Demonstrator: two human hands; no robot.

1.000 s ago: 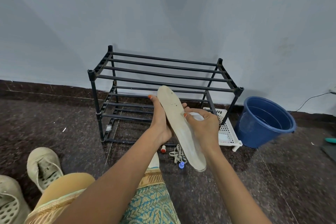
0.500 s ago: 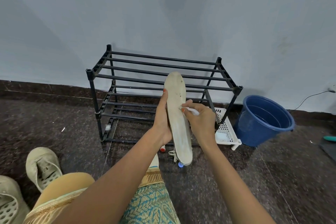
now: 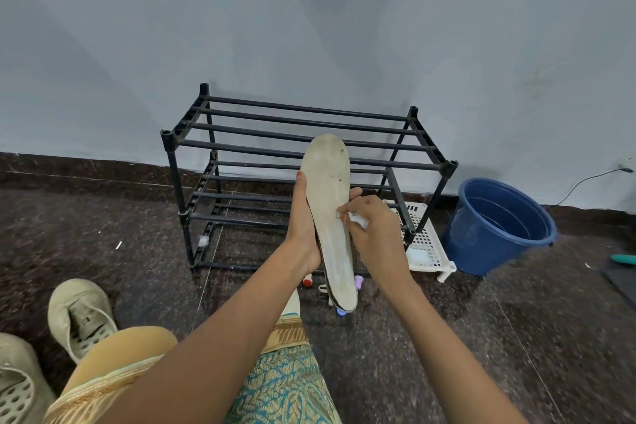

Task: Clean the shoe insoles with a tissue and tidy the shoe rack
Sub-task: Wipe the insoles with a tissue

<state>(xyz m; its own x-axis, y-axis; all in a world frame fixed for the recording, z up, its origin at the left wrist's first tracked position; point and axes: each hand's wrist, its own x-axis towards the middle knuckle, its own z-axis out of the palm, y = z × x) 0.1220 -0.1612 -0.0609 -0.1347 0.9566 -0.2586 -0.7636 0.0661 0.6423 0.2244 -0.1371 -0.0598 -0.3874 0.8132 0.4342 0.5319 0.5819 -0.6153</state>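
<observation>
Left hand point(image 3: 303, 234): fingers and thumb curled round the insole point(image 3: 329, 196) from behind. The thumb lies along its left edge and fingertips show at its right edge, so the worn face is turned toward the wearer and braced against rubbing.

Right hand point(image 3: 377, 237): fingers bent, pinching a small white wad of tissue point(image 3: 358, 220) and pressing it to the insole's right margin at about mid-length. This is judged to be a wiping stroke in progress.

The insole is held nearly upright, toe uppermost, in front of the shoe rack point(image 3: 309, 110), well off the floor point(image 3: 447, 337). Grey marks remain near the toe, so cleaning appears unfinished. A darker rim shows behind the insole; whether that is a second insole cannot be told.

The shoe rack stands against the wall point(image 3: 309, 27), and both its barred shelves carry no shoes, presumably cleared for tidying.

- Right of the rack: a white perforated tray point(image 3: 426, 248) touches its leg, and a blue bucket point(image 3: 499, 227) sits just beyond that.
- In front of the rack, below the insole's heel: a few small coloured caps point(image 3: 307, 281).
- Well left and forward of the rack, beside the person's knee: a pale shoe point(image 3: 81, 317) with its opening upward, probably awaiting its insole.
</observation>
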